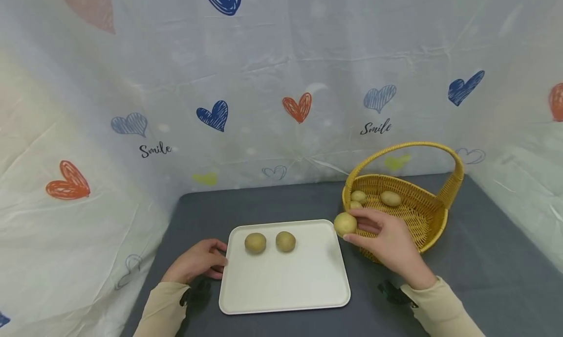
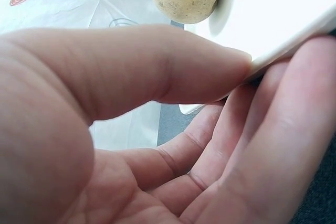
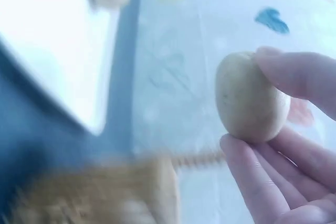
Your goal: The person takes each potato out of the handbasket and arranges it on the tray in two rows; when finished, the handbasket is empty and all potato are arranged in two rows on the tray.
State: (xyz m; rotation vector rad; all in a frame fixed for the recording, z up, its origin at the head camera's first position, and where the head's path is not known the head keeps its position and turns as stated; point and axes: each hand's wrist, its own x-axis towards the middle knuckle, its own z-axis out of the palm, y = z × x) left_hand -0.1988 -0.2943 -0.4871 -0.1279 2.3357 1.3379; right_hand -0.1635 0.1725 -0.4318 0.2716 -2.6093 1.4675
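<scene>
My right hand (image 1: 391, 239) pinches a potato (image 1: 345, 225) between thumb and fingertips, up between the tray and the basket. The right wrist view shows this potato (image 3: 249, 98) whole, with the thumb on one side and the fingers on the other. Two potatoes lie side by side on the white tray (image 1: 286, 288): a left potato (image 1: 255, 243) and a right potato (image 1: 285, 241). At the tray's left edge, my left hand (image 1: 198, 261) grips the rim, its thumb (image 2: 210, 69) on the edge and its fingers curled beneath.
A yellow wicker basket (image 1: 420, 214) with a tall arched handle stands right of the tray. Several potatoes lie in it, one potato (image 1: 390, 198) toward the back. A dark grey cloth (image 1: 264, 205) covers the table, and a heart-printed white curtain (image 1: 255, 58) hangs behind and at the sides.
</scene>
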